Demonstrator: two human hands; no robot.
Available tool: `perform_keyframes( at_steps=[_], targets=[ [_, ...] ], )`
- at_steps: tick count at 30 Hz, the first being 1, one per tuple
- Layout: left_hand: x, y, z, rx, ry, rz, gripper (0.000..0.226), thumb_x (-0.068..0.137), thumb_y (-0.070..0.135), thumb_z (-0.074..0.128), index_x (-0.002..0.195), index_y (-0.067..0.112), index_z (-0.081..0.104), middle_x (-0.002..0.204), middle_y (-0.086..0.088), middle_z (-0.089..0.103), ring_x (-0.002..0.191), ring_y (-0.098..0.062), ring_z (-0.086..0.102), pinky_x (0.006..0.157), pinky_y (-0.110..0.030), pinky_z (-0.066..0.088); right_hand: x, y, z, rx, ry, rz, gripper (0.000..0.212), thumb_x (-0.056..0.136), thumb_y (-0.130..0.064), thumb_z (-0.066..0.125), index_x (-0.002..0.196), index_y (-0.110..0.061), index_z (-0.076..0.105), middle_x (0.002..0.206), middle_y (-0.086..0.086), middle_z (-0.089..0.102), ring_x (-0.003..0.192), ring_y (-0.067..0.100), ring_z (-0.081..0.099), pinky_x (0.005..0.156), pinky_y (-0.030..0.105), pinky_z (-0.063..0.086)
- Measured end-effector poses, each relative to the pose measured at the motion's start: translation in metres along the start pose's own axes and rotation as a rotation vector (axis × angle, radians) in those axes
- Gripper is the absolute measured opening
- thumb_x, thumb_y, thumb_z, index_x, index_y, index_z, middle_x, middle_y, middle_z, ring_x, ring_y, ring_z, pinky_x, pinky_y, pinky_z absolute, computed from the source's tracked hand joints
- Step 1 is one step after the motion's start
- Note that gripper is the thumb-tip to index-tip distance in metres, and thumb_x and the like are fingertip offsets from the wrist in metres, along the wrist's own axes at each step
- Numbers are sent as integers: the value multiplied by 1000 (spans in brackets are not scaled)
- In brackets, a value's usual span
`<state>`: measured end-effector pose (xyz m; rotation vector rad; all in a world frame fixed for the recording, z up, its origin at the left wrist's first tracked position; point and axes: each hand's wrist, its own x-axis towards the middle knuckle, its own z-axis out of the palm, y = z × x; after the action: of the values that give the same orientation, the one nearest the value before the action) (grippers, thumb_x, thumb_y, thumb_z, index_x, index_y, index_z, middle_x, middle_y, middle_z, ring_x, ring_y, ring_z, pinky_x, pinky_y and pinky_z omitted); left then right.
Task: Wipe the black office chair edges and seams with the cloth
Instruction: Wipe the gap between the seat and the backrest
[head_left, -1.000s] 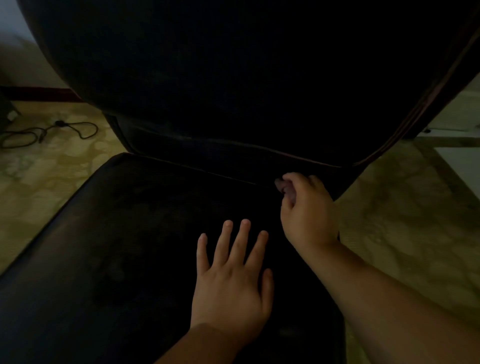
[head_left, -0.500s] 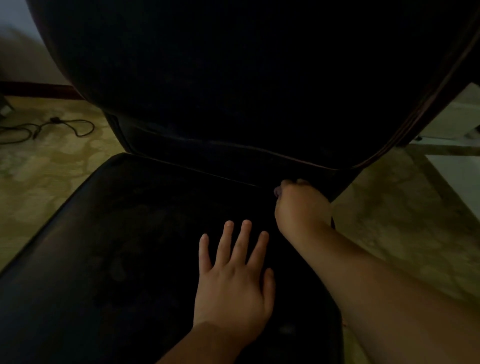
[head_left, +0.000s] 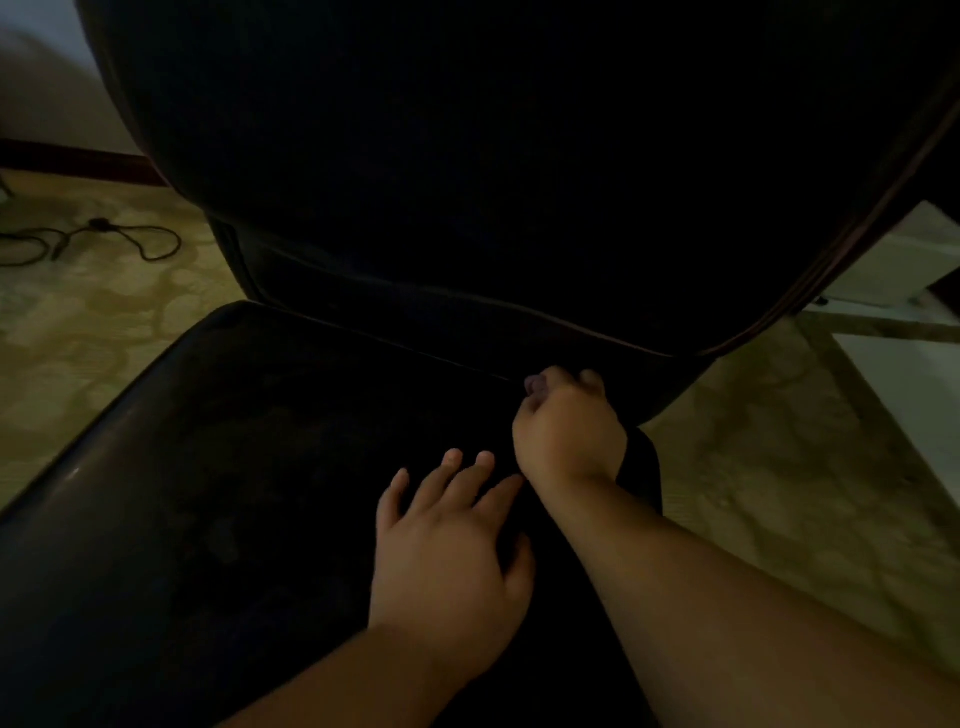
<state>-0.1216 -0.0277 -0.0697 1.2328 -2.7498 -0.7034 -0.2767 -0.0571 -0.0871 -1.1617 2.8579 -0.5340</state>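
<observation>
head view: one chair; left hand flat, right hand pinching one cloth.

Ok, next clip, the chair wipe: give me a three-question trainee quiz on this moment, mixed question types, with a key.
1. True or false: the left hand lies flat with spread fingers on the seat.
2. Multiple choice: where is the right hand working?
A. On the top of the backrest
B. At the seam where the seat meets the backrest, toward the seat's right side
C. On the floor beside the cable
3. Short answer: what lies on the floor at the left of the chair?

Key:
1. True.
2. B. The fingers are curled round a small purplish bit of what looks like the cloth.
3. A dark cable, loosely looped.
</observation>
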Motion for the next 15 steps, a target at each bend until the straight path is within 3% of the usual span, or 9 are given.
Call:
perform_keyframes(
  at_steps=[2,4,5,8,12,15],
  targets=[
    [7,-9,-15,16,14,47,60,91,60,25,148,46,37,158,25,28,149,-4,19,119,-36,16,2,1,0,-7,-34,-15,23,93,-34,53,112,-27,66,122,4,52,96,27,61,65,27,34],
    [20,-26,-25,88,38,116,64,87,59,23,144,41,48,152,18,43,142,-12,38,113,-39,27,3,3,0,12,-43,-9,22,93,-35,54,109,-26,65,121,4,52,94,27,61,65,27,34],
    [25,-34,-28,145,35,125,65,88,59,24,148,40,42,157,13,38,147,-19,33,117,-44,22,4,3,0,30,-37,4,20,94,-34,53,110,-27,64,122,3,51,95,26,61,64,27,33],
    [30,-55,-20,292,-44,102,65,98,63,14,157,43,-4,165,12,-15,152,-19,-21,121,-52,-13,6,2,1,83,-20,42,23,101,-31,45,114,-32,64,126,1,52,94,24,61,61,27,32],
    [25,-52,-16,266,5,110,64,100,61,13,157,41,-8,164,11,-18,150,-17,-25,120,-52,-16,9,-4,-4,46,-73,73,27,101,-30,44,118,-30,65,129,1,51,98,23,62,56,27,25],
    [21,-53,-13,275,17,102,64,100,61,11,157,41,-8,164,10,-18,150,-18,-26,120,-52,-15,5,-1,-7,-29,-105,-1,25,98,-34,48,118,-32,64,129,2,48,96,23,62,61,27,29]
  ],
)
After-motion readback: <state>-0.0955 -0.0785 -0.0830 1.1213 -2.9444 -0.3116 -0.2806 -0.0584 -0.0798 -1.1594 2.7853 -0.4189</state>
